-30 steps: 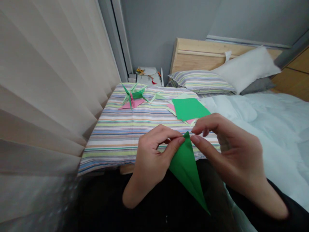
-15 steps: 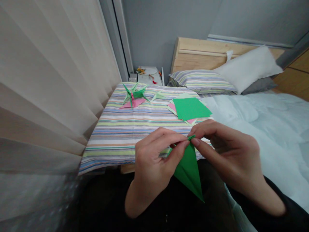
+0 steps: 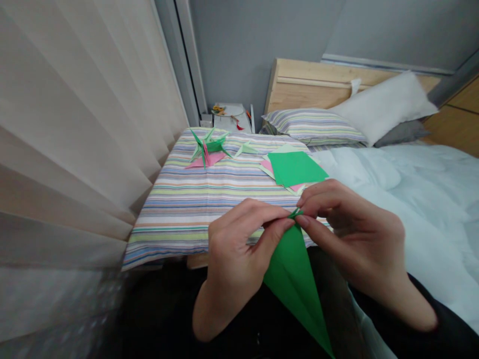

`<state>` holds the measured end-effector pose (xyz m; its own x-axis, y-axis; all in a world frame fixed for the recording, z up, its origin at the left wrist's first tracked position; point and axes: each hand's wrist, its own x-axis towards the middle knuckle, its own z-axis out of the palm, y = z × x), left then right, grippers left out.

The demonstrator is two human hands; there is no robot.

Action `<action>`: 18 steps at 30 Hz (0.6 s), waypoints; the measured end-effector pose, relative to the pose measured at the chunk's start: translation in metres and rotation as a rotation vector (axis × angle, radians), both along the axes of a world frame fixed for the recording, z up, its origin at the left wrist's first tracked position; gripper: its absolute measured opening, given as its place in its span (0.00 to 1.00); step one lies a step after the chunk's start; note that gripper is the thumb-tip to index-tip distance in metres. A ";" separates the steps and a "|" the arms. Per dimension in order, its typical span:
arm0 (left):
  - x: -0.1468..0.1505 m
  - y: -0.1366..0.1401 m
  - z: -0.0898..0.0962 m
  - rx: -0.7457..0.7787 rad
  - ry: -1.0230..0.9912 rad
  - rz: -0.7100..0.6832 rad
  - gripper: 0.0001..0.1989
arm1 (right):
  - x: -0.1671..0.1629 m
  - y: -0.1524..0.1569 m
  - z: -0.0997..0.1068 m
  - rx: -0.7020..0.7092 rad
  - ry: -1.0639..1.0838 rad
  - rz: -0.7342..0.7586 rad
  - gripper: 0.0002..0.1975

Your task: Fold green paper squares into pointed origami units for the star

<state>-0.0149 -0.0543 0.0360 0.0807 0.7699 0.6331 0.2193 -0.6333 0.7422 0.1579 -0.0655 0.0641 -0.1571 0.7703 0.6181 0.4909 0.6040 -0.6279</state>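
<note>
A folded sheet of green origami paper (image 3: 297,279) hangs point-down from my fingertips, above my lap. My left hand (image 3: 245,249) pinches its top end between thumb and fingers, from the left side. On the right, the thumb and fingertips of my right hand (image 3: 354,239) close on the same small top end, nearly touching the left fingertips. Small folded edges stick up between the two pinches. Part of the paper's left side lies hidden behind my left hand.
On the striped cloth (image 3: 179,209) ahead lie folded green and pink paper pieces (image 3: 209,147), a pale green folded piece (image 3: 246,148) and stacked square sheets (image 3: 297,168). A curtain (image 3: 93,124) hangs left. The bed (image 3: 404,184) with pillows (image 3: 389,104) is right.
The green paper has swung so its lower point extends further down and right. The small folds at its top have spread apart a little. My right fingers have shifted slightly.
</note>
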 end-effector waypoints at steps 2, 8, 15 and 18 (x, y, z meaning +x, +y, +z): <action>0.000 0.000 -0.002 -0.005 -0.031 -0.010 0.02 | 0.000 0.000 -0.001 0.011 0.012 -0.008 0.08; 0.000 0.000 -0.003 0.048 -0.008 -0.038 0.04 | 0.000 0.000 -0.004 0.009 0.049 0.020 0.08; 0.001 -0.004 0.002 0.122 0.075 0.041 0.07 | -0.001 0.001 -0.005 -0.025 0.100 0.038 0.07; 0.001 -0.006 0.002 0.141 0.093 0.056 0.08 | -0.001 0.001 -0.004 -0.016 0.090 0.041 0.07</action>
